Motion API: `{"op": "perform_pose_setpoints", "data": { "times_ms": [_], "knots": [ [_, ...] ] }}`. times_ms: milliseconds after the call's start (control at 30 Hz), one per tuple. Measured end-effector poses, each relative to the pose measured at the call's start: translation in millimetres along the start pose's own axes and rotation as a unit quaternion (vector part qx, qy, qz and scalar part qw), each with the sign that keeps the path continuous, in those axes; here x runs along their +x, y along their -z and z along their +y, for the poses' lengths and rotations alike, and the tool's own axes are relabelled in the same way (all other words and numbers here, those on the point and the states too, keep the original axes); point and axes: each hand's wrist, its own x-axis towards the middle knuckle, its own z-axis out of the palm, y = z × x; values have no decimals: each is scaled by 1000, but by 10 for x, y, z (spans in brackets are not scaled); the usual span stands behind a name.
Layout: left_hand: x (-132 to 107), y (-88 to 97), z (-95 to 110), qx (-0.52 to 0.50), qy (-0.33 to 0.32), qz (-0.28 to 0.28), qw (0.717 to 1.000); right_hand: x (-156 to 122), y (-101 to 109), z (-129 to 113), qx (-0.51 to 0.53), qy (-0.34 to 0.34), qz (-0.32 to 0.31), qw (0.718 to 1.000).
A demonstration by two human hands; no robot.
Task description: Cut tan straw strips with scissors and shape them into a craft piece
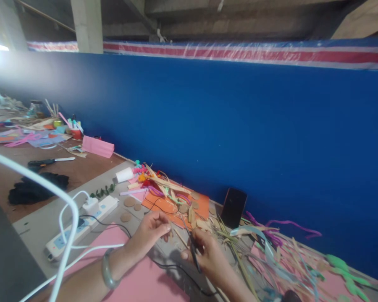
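Note:
My left hand [153, 230], with a grey-green bangle [107, 268] on its wrist, is raised over the table with its fingers curled together. What they hold, if anything, is too small to make out. A short way to its right, my right hand [204, 249] grips black-handled scissors [194, 252], their blades pointing up and away. A thin pale strip [180, 238] shows between my two hands, near the right thumb; whether it is held I cannot tell. Beneath my hands lies pink paper [145, 279], crossed by a black cable [176, 266].
A white power strip [96, 222] and a looping white cable [66, 197] are at left. Ahead lie orange paper [203, 204], dried strips [166, 183] and round wooden discs [129, 202]. A dark phone [234, 207] leans against the blue partition [239, 134]; colourful scraps [280, 256] crowd the right.

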Motion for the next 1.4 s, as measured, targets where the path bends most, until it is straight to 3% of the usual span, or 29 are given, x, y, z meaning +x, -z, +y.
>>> {"op": "perform_pose_setpoints", "data": {
  "times_ms": [300, 600, 800, 1100, 1400],
  "knots": [
    [11, 9, -16, -5, 5, 3, 1000, -1, -1, -4, -24, 5, 7, 1000],
    [17, -19, 4, -19, 44, 19, 999, -1, -1, -53, 24, -31, 22, 999],
    [16, -11, 12, -5, 53, -1, 999, -3, 37, -109, 41, -36, 24, 998],
    [27, 40, -38, 55, 29, -1, 998, -53, 232, -237, -187, -29, -22, 982],
    [-3, 17, 63, 92, 14, -2, 996, -109, 292, -266, -307, 14, -37, 951]
  ]
}}
